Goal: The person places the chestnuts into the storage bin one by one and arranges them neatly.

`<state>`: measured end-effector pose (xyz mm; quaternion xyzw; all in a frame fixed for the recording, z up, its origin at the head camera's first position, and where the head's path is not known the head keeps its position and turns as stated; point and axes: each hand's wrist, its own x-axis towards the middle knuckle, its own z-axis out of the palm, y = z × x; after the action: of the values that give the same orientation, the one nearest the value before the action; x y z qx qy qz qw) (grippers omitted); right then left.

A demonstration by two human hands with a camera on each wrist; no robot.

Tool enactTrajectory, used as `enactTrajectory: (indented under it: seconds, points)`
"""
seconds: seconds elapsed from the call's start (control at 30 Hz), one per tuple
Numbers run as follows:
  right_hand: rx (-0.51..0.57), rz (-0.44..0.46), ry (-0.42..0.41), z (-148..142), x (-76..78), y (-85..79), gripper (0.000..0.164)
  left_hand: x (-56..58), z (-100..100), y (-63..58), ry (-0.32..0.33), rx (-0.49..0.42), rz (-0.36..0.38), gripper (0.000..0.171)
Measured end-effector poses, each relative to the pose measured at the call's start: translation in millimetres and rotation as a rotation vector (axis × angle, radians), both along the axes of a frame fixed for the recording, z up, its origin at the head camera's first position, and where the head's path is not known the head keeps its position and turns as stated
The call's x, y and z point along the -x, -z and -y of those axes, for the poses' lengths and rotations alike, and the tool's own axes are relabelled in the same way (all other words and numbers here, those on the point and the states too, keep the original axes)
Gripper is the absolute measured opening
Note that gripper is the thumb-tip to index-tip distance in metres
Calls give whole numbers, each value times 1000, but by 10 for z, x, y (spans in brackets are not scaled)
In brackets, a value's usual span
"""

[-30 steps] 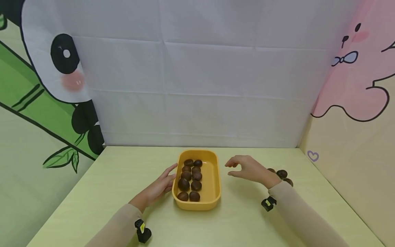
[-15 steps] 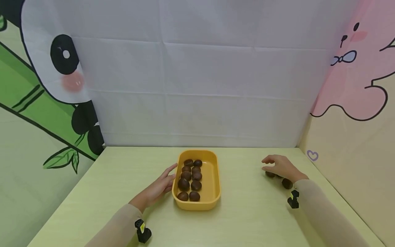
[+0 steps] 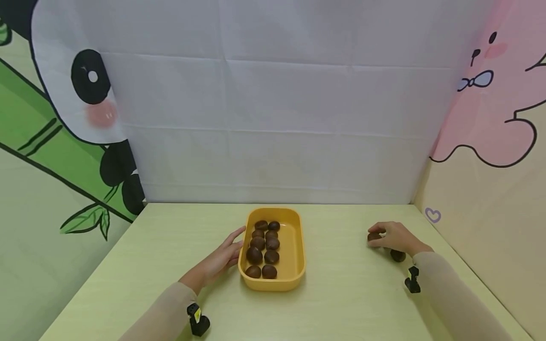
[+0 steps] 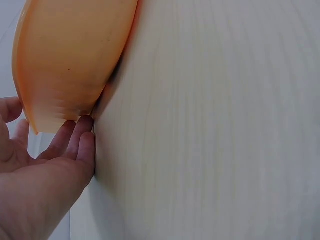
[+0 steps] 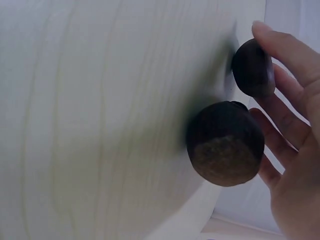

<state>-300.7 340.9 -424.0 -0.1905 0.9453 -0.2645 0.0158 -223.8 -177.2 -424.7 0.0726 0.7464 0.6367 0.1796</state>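
A yellow tray (image 3: 297, 251) stands mid-table with two columns of brown chestnuts (image 3: 271, 257) along its left side. My left hand (image 3: 217, 263) rests against the tray's left wall, its fingers stretched out; in the left wrist view the fingertips (image 4: 86, 122) touch the wall low down. Over at the right of the table, my right hand (image 3: 396, 237) pinches a chestnut (image 3: 374, 236) between thumb and fingers. The right wrist view has this dark chestnut (image 5: 252, 69) by the thumb, and a second chestnut (image 5: 225, 145) nearer the camera, under the palm side.
The second chestnut also shows in the head view as a loose chestnut (image 3: 398, 255) below the right wrist. A white cloth wall (image 3: 273, 118) closes off the back of the pale table (image 3: 341, 293). Printed side walls (image 3: 477, 199) flank it.
My right hand has moved right from beside the tray to the loose chestnuts, and its fingers have closed on one. The left hand and tray have stayed in place.
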Motion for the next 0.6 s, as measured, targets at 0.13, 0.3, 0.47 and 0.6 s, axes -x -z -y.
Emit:
enactTrajectory:
  seconds: [0.13,0.3,0.47,0.6]
  points:
    - [-7,-12,-18,3,-14,-4,46,-11,-5,-17,8,-5,4,60]
    - [-15,-4,-5,18,-11,-9,46,-20,-5,-33,13,-10,6,61]
    - [-17,-6,3,48,8,-27,47,-11,0,-23,9,-4,5,62]
    - [-16,-36,-17,120,23,-79,45,-8,4,-17,4,-2,9,61]
